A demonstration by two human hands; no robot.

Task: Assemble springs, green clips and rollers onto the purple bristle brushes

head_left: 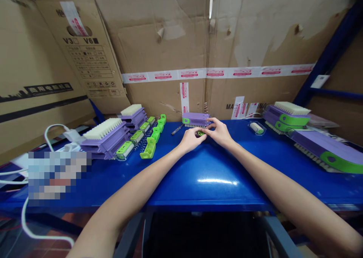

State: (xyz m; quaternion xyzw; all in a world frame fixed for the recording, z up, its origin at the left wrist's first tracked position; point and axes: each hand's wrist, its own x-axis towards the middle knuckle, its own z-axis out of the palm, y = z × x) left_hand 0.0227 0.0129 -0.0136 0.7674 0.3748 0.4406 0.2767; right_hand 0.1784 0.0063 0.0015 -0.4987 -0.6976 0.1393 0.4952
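My left hand (192,139) and my right hand (219,132) meet at the middle of the blue table. Both have their fingers closed around a small green plastic part (200,133), which is mostly covered by fingertips. Just behind them lies a purple brush body (195,118) with its pale bristles facing down. My right fingers are close to its right end; whether they touch it I cannot tell. A metal spring (206,107) stands upright behind that end. Left of the hands rests a thin screwdriver (177,129).
On the left stand purple brushes (106,139), bristles up, beside green-topped clear parts (125,149), loose springs (144,140) and green brackets (148,148). More purple brushes (326,146) and a clear-cased part (256,128) are on the right. Cardboard (170,42) walls the back; white cables (25,220) hang left.
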